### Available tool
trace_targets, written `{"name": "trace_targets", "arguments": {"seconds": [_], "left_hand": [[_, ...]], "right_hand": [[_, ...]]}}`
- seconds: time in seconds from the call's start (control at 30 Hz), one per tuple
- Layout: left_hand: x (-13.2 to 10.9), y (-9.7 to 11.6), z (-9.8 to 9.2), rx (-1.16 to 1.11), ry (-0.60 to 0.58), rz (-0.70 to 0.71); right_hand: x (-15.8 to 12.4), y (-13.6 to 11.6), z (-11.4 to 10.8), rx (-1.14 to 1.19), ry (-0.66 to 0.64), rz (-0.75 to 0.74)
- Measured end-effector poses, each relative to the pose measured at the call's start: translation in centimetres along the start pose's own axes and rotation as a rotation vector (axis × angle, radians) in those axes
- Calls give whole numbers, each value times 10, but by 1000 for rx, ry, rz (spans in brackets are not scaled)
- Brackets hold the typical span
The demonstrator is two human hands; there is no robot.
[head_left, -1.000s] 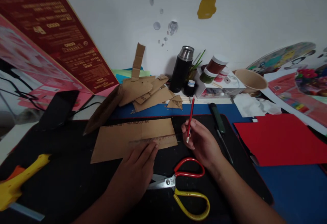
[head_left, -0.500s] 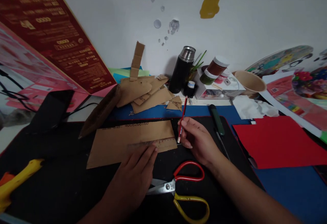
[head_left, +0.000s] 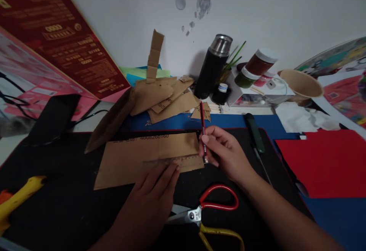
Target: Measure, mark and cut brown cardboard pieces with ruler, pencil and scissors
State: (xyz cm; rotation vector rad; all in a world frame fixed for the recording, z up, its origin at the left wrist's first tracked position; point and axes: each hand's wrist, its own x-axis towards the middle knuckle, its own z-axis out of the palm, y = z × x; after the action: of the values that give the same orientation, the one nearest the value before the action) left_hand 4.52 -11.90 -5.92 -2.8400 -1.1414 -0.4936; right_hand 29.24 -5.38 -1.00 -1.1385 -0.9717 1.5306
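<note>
My left hand point(head_left: 156, 190) lies flat, fingers stretched out, on a clear ruler point(head_left: 188, 161) set along the lower part of a brown cardboard piece point(head_left: 126, 159). Part of the ruler is hidden beneath the fingers. Between thumb and fingers, my right hand point(head_left: 225, 150) pinches a red and black pencil point(head_left: 203, 123) over the cardboard's right end. The pencil stands nearly upright, narrow tip upward. Scissors point(head_left: 195, 216) with one red and one yellow handle loop lie just below; their blades run partly under my left hand.
A green-handled tool point(head_left: 255, 132) and red paper point(head_left: 323, 163) lie to the right. Cardboard scraps point(head_left: 174, 106), a black flask point(head_left: 211, 69), an ink bottle point(head_left: 220, 94) and paint jars point(head_left: 260, 62) stand or lie along the wall. A yellow-handled tool point(head_left: 23, 195) is at left.
The camera view has shifted, moving the scene in the frame. The pencil has swung from leaning right to leaning slightly left. My left hand stays on the ruler.
</note>
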Motion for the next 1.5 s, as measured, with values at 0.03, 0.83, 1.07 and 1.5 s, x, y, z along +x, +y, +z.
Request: {"name": "trace_targets", "arguments": {"seconds": [0.03,0.83,1.07,1.5], "left_hand": [[0,0,-1,3,-2,0],[-1,-2,-8,-1,-31,35],[-2,-2,-10,-7,-37,23],[1,-2,-14,-21,-42,-7]], "right_hand": [[-1,-1,-3,-15,29,-18],[0,4,-21,-82,97,0],[2,4,-22,-56,124,29],[5,1,-18,-41,145,77]]}}
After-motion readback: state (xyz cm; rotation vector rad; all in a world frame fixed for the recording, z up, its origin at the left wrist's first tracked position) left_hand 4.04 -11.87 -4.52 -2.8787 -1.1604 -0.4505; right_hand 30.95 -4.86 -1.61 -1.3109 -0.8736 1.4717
